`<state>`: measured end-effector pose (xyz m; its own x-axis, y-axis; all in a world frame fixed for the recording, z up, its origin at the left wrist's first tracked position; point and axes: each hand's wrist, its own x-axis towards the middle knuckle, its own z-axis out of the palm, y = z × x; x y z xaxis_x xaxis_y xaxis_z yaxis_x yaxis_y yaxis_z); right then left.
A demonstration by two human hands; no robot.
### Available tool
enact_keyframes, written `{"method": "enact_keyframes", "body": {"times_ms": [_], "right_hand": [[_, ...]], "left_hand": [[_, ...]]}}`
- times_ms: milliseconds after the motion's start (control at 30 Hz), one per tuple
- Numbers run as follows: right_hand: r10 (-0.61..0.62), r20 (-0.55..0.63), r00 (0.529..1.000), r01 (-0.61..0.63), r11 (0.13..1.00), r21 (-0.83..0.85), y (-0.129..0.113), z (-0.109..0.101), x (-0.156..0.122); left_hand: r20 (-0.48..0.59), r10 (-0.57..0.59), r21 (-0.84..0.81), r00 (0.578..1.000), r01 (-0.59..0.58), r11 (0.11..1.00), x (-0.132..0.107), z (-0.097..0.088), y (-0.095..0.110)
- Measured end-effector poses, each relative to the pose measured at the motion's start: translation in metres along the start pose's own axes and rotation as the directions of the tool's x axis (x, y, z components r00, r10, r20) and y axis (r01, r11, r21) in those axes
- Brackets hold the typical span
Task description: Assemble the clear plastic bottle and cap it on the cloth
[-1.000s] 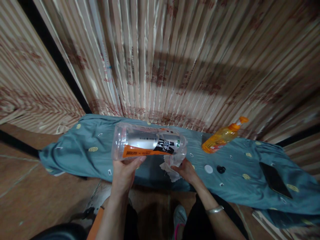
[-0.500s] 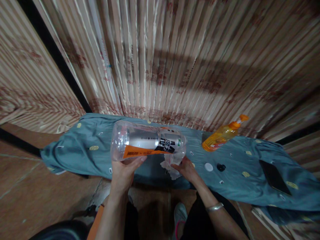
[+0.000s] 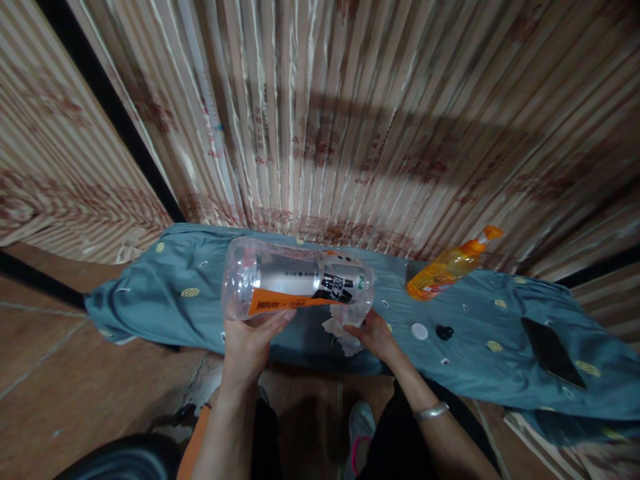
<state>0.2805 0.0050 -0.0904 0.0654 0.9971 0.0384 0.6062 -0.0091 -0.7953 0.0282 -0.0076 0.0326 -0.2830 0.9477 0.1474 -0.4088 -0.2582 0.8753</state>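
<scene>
A large clear plastic bottle with a silver, black and orange label lies sideways in front of me, held above the green-blue cloth. My left hand supports its left end from below, thumb along the label and the other fingers hidden. At the right end, my right hand pinches a crumpled white tissue against the bottle's underside; part of the tissue hangs down. To the right on the cloth are a white round cap and a small black piece.
An orange pump bottle stands on the cloth-covered bench at the right, with a black phone farther right. Behind rises a striped curtain. A round black object sits at lower left, near my legs.
Almost nothing differs. The whole view shifts slightly, while both hands keep their places on the bottle and tissue.
</scene>
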Motion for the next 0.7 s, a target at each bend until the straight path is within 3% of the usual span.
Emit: {"method": "enact_keyframes", "body": {"times_ms": [700], "right_hand": [[0.007, -0.005, 1.000, -0.007, 1.000, 0.017, 0.0038, 0.0021, -0.0001]], "left_hand": [[0.049, -0.028, -0.021, 0.998, 0.029, 0.999, 0.0096, 0.0015, -0.0017]]}}
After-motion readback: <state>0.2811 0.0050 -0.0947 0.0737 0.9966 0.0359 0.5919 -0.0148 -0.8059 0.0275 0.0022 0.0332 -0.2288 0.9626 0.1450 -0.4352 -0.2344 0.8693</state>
